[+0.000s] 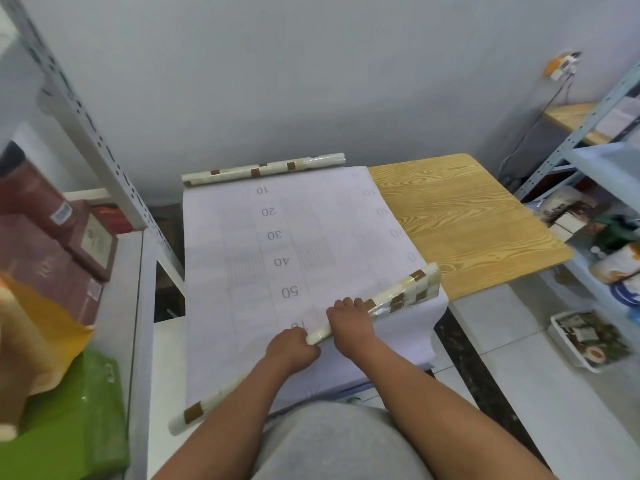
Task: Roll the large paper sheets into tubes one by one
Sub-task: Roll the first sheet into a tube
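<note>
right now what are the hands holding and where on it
Both the left hand and right hand grip the half-rolled tube near its middle, side by side.

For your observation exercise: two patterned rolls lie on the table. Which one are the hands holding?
The near roll, lying diagonally across the sheet; the left hand and right hand both grip it. The far roll lies untouched by the wall.

hands (320, 337) rolling paper sheet (277, 244), wooden table (467, 220)
</note>
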